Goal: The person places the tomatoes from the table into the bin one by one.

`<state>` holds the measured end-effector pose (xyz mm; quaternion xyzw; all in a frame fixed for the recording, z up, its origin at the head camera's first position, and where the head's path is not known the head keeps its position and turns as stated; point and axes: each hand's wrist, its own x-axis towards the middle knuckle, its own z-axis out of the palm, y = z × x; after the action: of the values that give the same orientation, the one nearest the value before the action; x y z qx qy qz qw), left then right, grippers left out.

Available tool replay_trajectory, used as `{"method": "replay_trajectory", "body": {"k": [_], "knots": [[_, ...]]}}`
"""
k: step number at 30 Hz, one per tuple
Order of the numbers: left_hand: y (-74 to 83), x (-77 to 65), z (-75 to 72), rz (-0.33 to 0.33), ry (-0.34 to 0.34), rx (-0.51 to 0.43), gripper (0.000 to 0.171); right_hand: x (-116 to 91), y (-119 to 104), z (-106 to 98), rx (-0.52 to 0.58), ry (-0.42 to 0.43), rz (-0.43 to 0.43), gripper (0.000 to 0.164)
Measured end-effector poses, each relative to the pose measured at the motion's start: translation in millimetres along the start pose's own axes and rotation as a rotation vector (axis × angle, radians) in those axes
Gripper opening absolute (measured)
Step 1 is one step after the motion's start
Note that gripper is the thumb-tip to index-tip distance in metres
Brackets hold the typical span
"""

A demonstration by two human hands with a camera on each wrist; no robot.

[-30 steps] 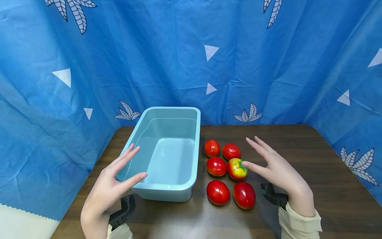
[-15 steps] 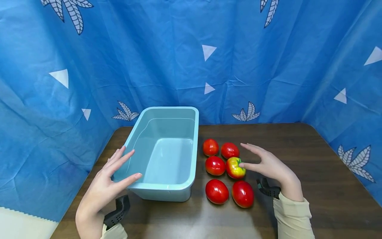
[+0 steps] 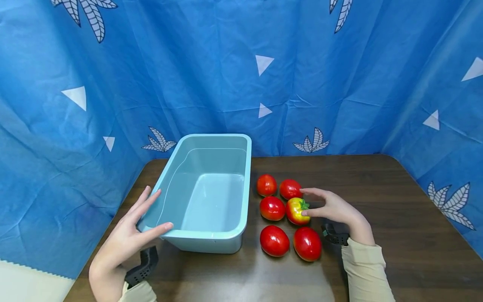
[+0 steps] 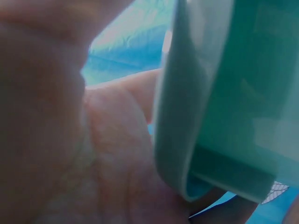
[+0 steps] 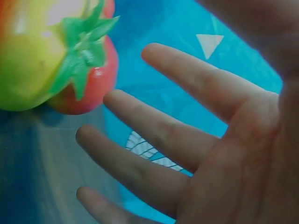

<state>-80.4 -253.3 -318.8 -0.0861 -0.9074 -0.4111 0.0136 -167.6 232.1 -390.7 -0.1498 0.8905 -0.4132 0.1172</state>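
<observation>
My left hand [image 3: 124, 241] lies at the near left corner of a light blue plastic basin [image 3: 248, 180], its fingers spread and extended. In the left wrist view the basin's rim [image 4: 180, 107] overlaps the palm; whether they touch I cannot tell. A glossy yellow-and-red tomato [image 3: 295, 212] with a green leafy top sits among several red fruits. Just right of it is my right hand [image 3: 337, 209], thumb tip overlapping its edge in the head view. In the right wrist view, the tomato [image 5: 28, 65] is apart from the nearly straight fingers [image 5: 159, 135].
Several smooth red tomato-like fruits stand close together right of the basin, among them a near one [image 3: 307, 244] and a far one [image 3: 266, 185]. A dark wooden table [image 3: 392, 201] bears everything. Blue patterned cloth [image 3: 211, 84] hangs behind and at the sides.
My right hand has moved left and lowered toward the yellow-and-red tomato. My left hand has shifted left and down along the basin's near left corner. Basin and fruits stay put.
</observation>
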Motion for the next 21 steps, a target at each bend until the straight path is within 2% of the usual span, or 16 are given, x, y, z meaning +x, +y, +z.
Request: {"method": "replay_trajectory", "body": {"k": [6, 10, 14, 21], "knots": [[-11.6, 3.4, 0.7, 0.045, -0.025, -0.021, 0.083, 5.9, 13.3, 3.5, 0.094, -0.026, -0.053, 0.069], [-18.1, 6.6, 1.8, 0.058, -0.048, -0.069, 0.083, 9.0, 21.4, 6.3, 0.124, -0.039, -0.063, 0.068], [-20.3, 8.8, 2.1, 0.061, -0.065, -0.124, 0.085, 10.9, 27.3, 8.6, 0.145, -0.048, -0.048, 0.067], [-20.7, 10.3, 2.2, 0.038, -0.053, -0.103, 0.095, 12.5, 31.7, 11.0, 0.182, -0.085, 0.015, 0.063]]}}
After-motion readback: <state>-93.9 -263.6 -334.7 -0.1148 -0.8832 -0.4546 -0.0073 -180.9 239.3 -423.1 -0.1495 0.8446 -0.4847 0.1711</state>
